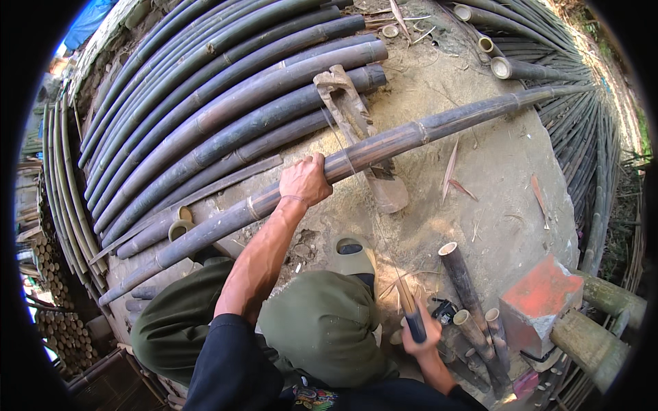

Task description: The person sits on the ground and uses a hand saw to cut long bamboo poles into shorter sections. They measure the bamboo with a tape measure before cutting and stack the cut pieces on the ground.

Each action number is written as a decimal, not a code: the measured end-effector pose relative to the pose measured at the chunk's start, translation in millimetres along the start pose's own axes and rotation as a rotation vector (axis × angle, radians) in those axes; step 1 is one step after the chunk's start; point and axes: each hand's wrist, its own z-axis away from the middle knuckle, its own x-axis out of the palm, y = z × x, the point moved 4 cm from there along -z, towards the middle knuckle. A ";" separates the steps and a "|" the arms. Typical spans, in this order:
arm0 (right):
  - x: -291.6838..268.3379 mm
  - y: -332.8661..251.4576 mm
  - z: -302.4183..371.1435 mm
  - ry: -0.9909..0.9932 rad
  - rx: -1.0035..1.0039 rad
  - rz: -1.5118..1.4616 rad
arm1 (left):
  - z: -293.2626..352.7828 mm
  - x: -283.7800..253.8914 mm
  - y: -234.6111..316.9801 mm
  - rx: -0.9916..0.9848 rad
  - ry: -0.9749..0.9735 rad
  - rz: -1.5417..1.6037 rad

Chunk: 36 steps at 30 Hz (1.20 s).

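Note:
My left hand (306, 181) is wrapped around a long dark bamboo pole (425, 130) and presses it down across a notched wooden block (387, 192). Down at the lower right, my right hand (421, 331) is closed around the handle of a saw (407, 296). Its thin blade, seen nearly edge-on, runs up and left to the pole, just right of my left hand. How deep the blade sits in the bamboo, I cannot tell.
Many dark bamboo poles (233, 113) lie side by side at upper left. More poles (534, 71) fan out at upper right. Short bamboo pieces (460, 270) and an orange-topped block (541, 291) are by my right hand. My sandalled foot (354, 257) rests near the wooden block.

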 end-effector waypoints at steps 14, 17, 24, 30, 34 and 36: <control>-21.7 -22.9 12.5 -0.043 0.061 0.001 | 1.3 -9.4 4.1 -0.013 -0.055 0.019; -8.1 -3.0 14.6 -0.008 0.051 -0.017 | 4.6 -11.7 1.8 -0.036 -0.042 0.050; 61.8 -2.4 -108.1 0.084 -0.011 -0.268 | 4.4 -12.1 3.0 0.003 -0.027 0.027; -4.5 -0.1 -2.7 -0.019 0.013 -0.041 | 2.7 -23.4 3.4 -0.037 -0.103 0.042; 45.2 -1.5 -60.1 0.063 0.055 -0.135 | -1.0 -15.0 12.3 -0.034 -0.098 0.021; 29.8 -2.3 -51.7 0.012 0.034 -0.075 | 1.1 -13.8 3.6 -0.009 -0.077 0.021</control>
